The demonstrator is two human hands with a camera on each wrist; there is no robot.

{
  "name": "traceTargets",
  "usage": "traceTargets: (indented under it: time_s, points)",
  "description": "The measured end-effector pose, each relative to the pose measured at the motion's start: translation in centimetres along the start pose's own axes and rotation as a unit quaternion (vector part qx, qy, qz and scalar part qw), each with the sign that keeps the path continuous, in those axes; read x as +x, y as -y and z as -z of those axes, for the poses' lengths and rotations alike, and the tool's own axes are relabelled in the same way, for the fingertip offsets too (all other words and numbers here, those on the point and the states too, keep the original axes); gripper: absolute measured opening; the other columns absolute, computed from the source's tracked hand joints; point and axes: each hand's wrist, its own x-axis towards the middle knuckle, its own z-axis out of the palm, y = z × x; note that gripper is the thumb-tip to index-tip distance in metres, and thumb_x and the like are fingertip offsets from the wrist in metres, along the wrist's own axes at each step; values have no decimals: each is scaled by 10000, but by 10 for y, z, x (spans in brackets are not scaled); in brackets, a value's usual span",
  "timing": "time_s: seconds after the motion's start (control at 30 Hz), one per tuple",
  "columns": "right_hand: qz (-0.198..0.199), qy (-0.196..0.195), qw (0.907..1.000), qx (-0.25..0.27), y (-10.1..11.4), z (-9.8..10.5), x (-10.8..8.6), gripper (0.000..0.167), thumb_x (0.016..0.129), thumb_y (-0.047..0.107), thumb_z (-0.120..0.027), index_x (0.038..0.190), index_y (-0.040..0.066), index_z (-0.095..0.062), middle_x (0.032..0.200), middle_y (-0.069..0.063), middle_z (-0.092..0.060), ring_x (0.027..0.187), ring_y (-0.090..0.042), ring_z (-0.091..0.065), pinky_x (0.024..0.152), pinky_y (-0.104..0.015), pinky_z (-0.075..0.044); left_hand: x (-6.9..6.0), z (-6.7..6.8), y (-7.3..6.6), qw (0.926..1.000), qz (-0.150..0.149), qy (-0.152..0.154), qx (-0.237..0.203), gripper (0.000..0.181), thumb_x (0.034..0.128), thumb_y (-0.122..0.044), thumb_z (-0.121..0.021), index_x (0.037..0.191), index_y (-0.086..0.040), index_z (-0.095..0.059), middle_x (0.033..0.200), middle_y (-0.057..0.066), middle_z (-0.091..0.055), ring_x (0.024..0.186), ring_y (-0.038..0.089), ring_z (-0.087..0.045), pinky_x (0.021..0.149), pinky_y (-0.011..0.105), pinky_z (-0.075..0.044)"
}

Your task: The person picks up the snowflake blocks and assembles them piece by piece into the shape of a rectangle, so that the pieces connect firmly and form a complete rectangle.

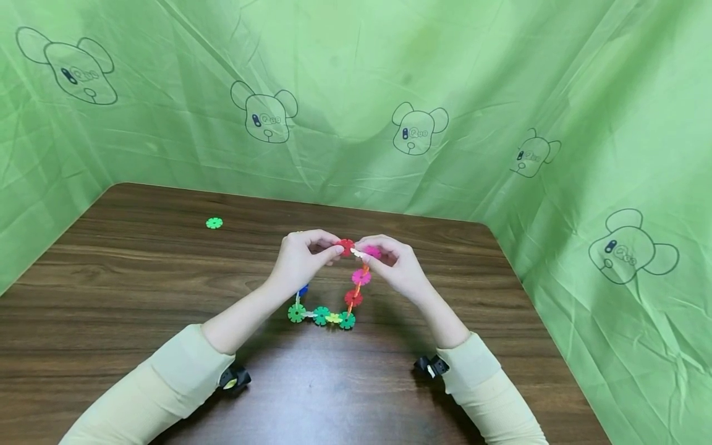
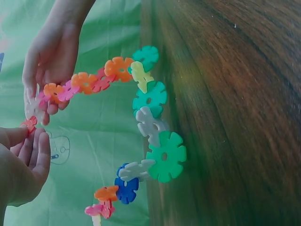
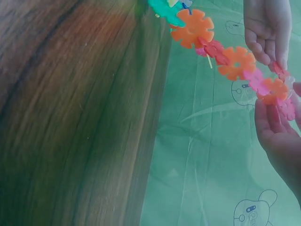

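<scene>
My left hand (image 1: 297, 262) pinches a red notched plastic disc (image 1: 346, 247) between thumb and fingers. Touching it is a white disc (image 1: 357, 253), seen edge-on beside my right hand (image 1: 403, 269). That hand grips the end of a chain of interlocking discs, by its white disc and a pink disc (image 1: 371, 252). Pink, orange and red discs run down from there to a bottom row with a green disc (image 1: 321, 316) and a yellow one. In the left wrist view the chain's other side carries a blue disc (image 2: 127, 184) and an orange disc (image 2: 106, 193), partly hidden in the head view.
A single light green disc (image 1: 214, 223) lies on the brown wooden table (image 1: 139, 266), toward the back left. Green cloth (image 1: 345, 167) with line-drawn bear heads hangs behind the table and along its sides. Dark wrist devices (image 1: 235, 379) sit by both sleeve cuffs.
</scene>
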Motion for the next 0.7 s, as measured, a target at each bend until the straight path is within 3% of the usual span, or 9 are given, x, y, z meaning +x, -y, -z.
traceTargets:
  time_s: [0.17,0.3,0.5,0.7]
  points:
    - [-61,65,9998,156,-1,-4,1,272,900,-82,-541,1171,-81,-562,1056,-250,-627,808,-269,-654,661,-233,-528,1,0,0,9998,-20,89,-162,134,838,-177,-723,897,-58,-719,763,84,-719,641,148,-680,635,403,-574]
    - [-77,147,9999,7,-12,-9,1,347,917,-89,-456,1244,-3,-533,1101,-173,-593,807,-324,-603,681,-271,-523,1,-1,0,9996,-41,131,-253,108,837,-141,-720,891,-47,-714,765,92,-720,648,144,-685,633,394,-576]
    - [-23,38,9974,-726,-23,-14,4,389,914,77,-599,1287,154,-521,1088,-49,-575,702,-182,-545,594,-249,-487,3,-1,0,9994,-8,204,-286,129,838,-139,-718,915,-36,-713,787,107,-723,670,158,-695,632,367,-579]
    - [146,-153,9939,-1082,-5,-17,2,401,839,20,-691,1217,56,-564,1047,-96,-579,568,-94,-423,497,-221,-419,4,6,1,9986,127,483,-192,223,839,-175,-719,1013,-36,-701,880,122,-726,720,190,-705,671,372,-579]
